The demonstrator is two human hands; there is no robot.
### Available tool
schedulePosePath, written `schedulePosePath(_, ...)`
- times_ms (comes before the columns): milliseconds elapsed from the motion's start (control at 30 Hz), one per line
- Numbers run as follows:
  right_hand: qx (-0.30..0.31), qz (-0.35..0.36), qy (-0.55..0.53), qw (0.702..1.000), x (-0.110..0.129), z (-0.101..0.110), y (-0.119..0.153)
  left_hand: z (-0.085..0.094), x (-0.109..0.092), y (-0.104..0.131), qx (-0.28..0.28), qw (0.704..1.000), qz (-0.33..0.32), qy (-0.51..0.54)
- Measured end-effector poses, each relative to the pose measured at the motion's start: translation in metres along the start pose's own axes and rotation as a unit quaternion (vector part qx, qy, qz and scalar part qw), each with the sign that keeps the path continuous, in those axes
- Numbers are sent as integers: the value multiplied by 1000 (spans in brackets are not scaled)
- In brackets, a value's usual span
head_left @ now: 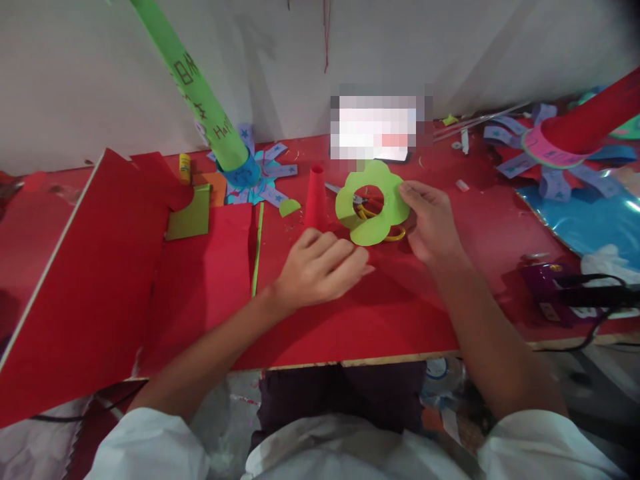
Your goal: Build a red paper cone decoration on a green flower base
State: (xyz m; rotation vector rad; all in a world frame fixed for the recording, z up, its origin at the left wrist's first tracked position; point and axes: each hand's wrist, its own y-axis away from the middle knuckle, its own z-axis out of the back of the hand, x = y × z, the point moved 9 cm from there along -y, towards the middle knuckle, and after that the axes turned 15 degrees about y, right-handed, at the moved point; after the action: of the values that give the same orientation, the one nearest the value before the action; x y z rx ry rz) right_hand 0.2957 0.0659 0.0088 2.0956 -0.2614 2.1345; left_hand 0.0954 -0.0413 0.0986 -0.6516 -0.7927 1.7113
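My right hand (431, 223) pinches the right edge of a green paper flower (396, 203) with a round hole in its middle. The flower is held up over yellow-handled scissors (397, 235), parts of which show through the hole. Curled in front of a red paper cone (315, 197) is my left hand (324, 268); its fingers are bent, and whatever they might hold is hidden. The cone stands upright on the red table, its lower part partly behind my left hand. A small green paper scrap (290, 207) lies left of the cone.
At the left are a large red board (85, 287), a glue stick (185, 169) and green paper (193, 217). A green tube (200, 100) rises behind. A lit screen (373, 130) leans at the wall. Right are a red tube (600, 113), blue sheet (575, 217) and purple item (545, 293).
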Motion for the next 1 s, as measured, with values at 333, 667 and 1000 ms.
schedulePosePath(333,-9,-14,-9,1000,-1,0,3,-34,7,-19,71,992,40,-99)
schedulePosePath(667,-6,3,-51,999,14,-2,8,-3,33,-43,37,978,202,42)
schedulePosePath(1000,-108,125,48,985,32,10,17,37,47,-62,-43,957,264,110)
